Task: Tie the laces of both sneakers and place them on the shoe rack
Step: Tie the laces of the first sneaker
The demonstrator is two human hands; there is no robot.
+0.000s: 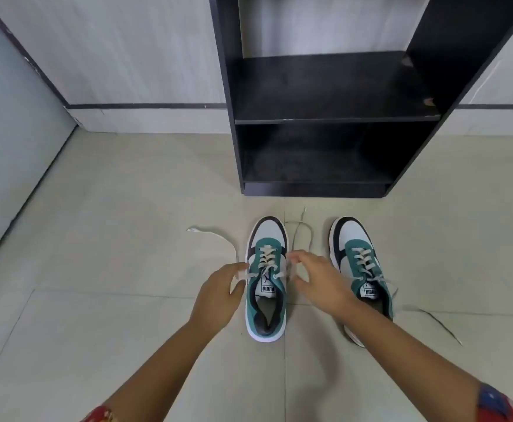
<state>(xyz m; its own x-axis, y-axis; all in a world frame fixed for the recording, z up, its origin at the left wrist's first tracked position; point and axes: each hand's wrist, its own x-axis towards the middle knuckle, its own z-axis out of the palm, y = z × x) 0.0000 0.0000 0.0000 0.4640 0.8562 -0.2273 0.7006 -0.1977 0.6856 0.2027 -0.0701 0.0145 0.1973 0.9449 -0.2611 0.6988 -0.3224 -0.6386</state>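
Two sneakers on the tiled floor [127,208], toes toward the black shoe rack [325,117], both still unlaced. Left sneaker [267,287] squarely between two bare hands; right sneaker [359,263] just beside, partly covered by the right forearm. Left hand [218,295] pinching one loose lace [218,236] at the shoe's left side, thumb and fingers closed on it, the free end trailing out left across the tile. Right hand [319,284] over the shoe's right side, fingers curled near the second lace [302,229], which loops up toward the rack; cannot tell whether actually gripped. Two more lace ends off the right sneaker, one long one [432,318] running out right. Rack standing close ahead: two shelves in view, no shoes on either. Two patterned red sleeve edges at the bottom corners.
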